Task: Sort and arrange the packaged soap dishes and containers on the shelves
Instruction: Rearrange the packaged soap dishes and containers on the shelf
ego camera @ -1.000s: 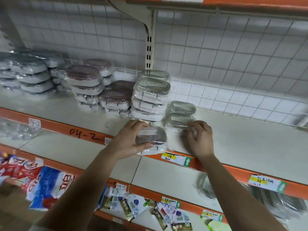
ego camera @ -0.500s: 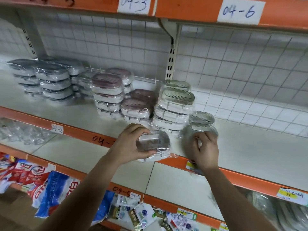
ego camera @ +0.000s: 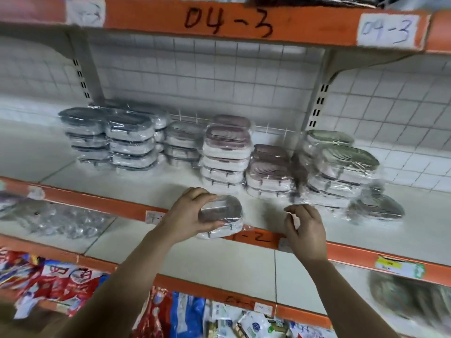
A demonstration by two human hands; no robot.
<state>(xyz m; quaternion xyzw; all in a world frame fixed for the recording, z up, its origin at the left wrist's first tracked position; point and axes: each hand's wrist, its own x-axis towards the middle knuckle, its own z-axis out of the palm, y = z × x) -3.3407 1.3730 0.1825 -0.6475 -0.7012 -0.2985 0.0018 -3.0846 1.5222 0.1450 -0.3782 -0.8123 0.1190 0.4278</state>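
While the person's left grip [ego camera: 188, 215] curls round a wrapped dish [ego camera: 220, 217], fingers on the far side and thumb on the near, the dish hangs over the front edge of the shelf [ego camera: 151, 181], lid up, its long axis running left to right. The right grip [ego camera: 305, 230] hovers just beside it, fingers loosely curled, holding nothing. Stacks [ego camera: 227, 152] stand behind. The upper edge [ego camera: 146, 18] reads "04-3" twice; under the dish only "-2" shows. A yellow tag [ego camera: 397, 265] is too blurred to read.
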